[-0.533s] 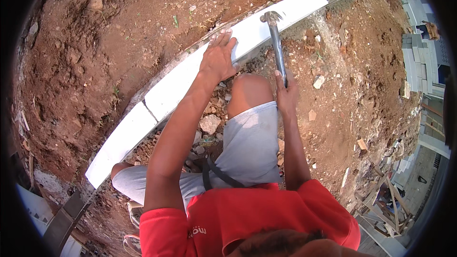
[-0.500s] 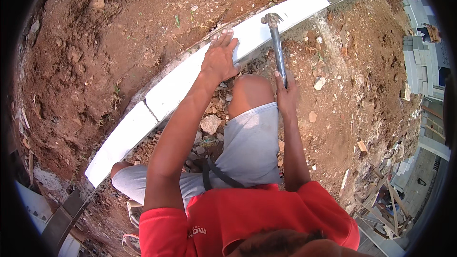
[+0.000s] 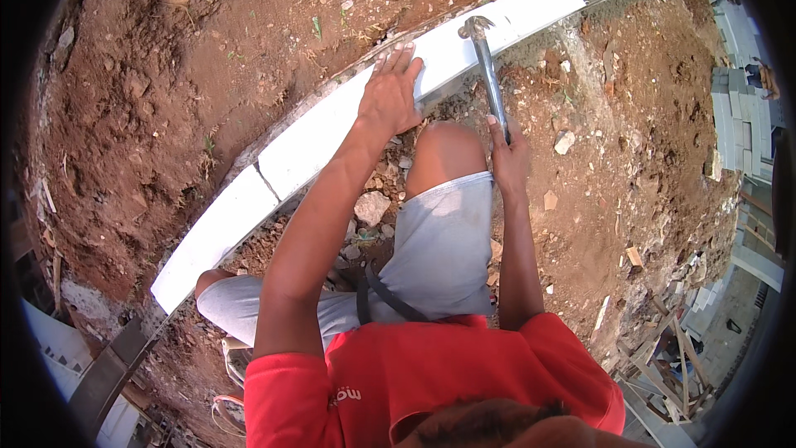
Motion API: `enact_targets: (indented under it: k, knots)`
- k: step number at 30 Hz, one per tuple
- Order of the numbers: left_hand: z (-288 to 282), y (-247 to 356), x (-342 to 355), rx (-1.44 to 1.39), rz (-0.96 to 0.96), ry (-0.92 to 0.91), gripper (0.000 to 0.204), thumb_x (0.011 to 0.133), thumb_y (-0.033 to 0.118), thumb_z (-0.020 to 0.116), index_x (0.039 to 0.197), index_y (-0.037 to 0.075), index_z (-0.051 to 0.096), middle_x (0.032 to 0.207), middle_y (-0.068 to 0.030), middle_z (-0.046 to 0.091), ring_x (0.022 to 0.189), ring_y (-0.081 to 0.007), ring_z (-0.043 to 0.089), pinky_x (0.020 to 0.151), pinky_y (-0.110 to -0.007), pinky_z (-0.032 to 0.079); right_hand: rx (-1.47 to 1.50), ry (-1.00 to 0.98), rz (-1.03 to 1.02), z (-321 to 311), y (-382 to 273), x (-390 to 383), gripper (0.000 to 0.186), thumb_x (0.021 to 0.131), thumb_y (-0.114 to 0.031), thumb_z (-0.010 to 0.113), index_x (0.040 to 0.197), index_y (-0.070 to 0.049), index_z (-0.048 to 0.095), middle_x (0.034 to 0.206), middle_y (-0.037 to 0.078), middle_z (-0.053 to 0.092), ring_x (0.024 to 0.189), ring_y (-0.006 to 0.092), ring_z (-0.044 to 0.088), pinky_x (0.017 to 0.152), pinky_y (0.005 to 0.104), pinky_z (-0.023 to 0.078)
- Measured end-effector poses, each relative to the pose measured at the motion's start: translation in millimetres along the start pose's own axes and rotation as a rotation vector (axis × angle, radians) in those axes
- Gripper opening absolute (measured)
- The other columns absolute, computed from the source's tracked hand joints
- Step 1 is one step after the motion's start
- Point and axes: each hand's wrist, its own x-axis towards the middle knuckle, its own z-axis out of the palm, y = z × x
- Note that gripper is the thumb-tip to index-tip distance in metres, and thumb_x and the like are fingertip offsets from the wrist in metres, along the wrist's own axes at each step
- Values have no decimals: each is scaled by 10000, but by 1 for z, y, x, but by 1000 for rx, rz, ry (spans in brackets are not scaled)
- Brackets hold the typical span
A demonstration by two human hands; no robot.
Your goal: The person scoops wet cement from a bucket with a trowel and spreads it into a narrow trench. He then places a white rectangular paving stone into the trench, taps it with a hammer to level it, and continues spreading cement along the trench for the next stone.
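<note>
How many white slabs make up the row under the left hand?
2: a long slab under the left hand, and a shorter slab adjoining its lower-left end. The hand or arm may hide another joint.

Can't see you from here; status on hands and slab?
Left hand on longer slab. Right hand grips hammer, head over slab. Stones along near side.

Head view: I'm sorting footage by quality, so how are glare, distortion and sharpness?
Head view: sunlit white slabs look nearly washed out; head view: their edges bow, and black fills the corners; head view: the hammer looks fairly sharp, with a streak of light along it.
</note>
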Motion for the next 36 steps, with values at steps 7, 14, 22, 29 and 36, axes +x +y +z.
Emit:
enact_targets:
  k: [7,14,22,29,36]
  knots:
    - [10,-11,-6,-58,8,34,802,779,272,811,1492,99,487,1702,-166,330,1595,-302,280,1326,-437,214,-34,-16,12,-4,7,4,390,1068,-394,637,1190,-29,703,731,6,559,682,115,512,626,309,420]
    - [9,4,-8,-9,-1,45,917,768,361,853,1545,96,444,1689,-164,344,1599,-320,257,1325,-472,208,84,-91,37,-13,15,5,321,1067,-387,645,1072,-68,676,622,-71,427,485,28,367,427,240,245]
    - [31,2,5,-131,-10,176,860,718,359,866,1457,72,533,1629,-203,433,1564,-341,342,1303,-492,252,-22,-108,14,-20,-6,15,300,1072,-376,633,1001,-84,632,567,-51,426,430,43,366,380,255,238]
    - [11,-54,-33,-271,143,496,606,846,436,771,1302,47,685,1525,-244,542,1463,-378,480,1247,-457,367,-21,-84,-21,-27,-51,-33,376,1051,-410,655,1246,-92,700,637,-68,442,482,14,374,415,218,244]
    - [-95,-138,-258,-211,-664,166,500,889,454,744,1180,48,769,963,-253,770,998,-420,750,965,-507,576,168,-324,-106,19,-102,-129,308,1069,-383,637,1172,-98,692,670,-73,463,490,-2,359,426,190,230]
